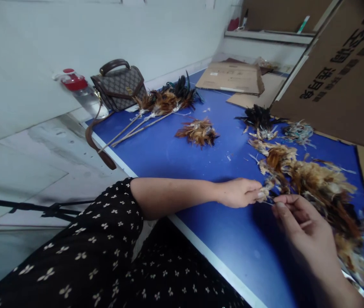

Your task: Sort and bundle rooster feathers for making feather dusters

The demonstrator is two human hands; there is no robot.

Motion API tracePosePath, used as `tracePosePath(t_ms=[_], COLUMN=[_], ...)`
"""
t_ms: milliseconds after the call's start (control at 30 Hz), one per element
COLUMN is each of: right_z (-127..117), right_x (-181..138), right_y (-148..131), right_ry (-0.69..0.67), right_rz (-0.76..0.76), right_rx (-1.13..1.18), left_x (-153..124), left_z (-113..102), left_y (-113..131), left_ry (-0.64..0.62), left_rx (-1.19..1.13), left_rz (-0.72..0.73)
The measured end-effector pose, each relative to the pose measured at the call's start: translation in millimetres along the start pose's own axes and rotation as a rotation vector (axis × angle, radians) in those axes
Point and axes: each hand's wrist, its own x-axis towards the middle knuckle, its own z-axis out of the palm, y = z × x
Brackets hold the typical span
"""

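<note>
Right of centre in the frame, we see a small pale feather tuft (266, 191) between two bare hands, over a blue counter (165, 160). It sits at the fingertips of the left hand (240, 193), which reaches in from the left and is the nearer, its thumb and fingers pinching the tuft. The right hand (300, 224), from the lower right, has thumb and forefinger pressed together on what looks like the end of one thin strand (267, 202); its other fingers curl inward. From the right fingertips, the tuft lies to the upper left. The strand's long axis runs nearly level between the hands; the tuft seems to slant up and right, though blur hides where it ends.

Counting the rest, we find one large feather heap (323, 179) along the right, too tangled to number; one black clump (258, 117) and one bluish-grey clump (298, 132) above it; one loose brown bundle (197, 131) near the centre; and, upper left, three feather-tipped sticks (137, 131), one handbag (122, 87) and one red-capped bottle (85, 96).
</note>
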Motion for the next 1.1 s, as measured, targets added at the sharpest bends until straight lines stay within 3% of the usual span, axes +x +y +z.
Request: tracePosePath(t_ms=[167, 367, 600, 700, 833, 1100], right_z=[2, 3, 4, 5, 6, 11], right_x=[0, 0, 0, 0, 1, 1], right_y=[-3, -2, -2, -1, 3, 2], right_ry=[-0.013, -0.06, -0.13, -0.115, -0.079, -0.019], right_rz=[-0.057, -0.159, -0.193, -0.235, -0.26, -0.223], right_rx=[0.005, -0.016, 0.014, 0.044, 0.061, -0.005], left_x=[-2, -4, -2, -3, -4, -4], left_z=[1, 5, -7, -10, -7, 4], left_y=[2, -6, -13, -14, -14, -11], left_ry=[-0.089, -0.15, -0.411, -0.464, -0.469, -0.347], left_rx=[-0.053, -0.495, -0.693, -0.744, -0.794, -0.708], left_rz=[-0.063, -0.272, -0.332, -0.32, -0.288, -0.297])
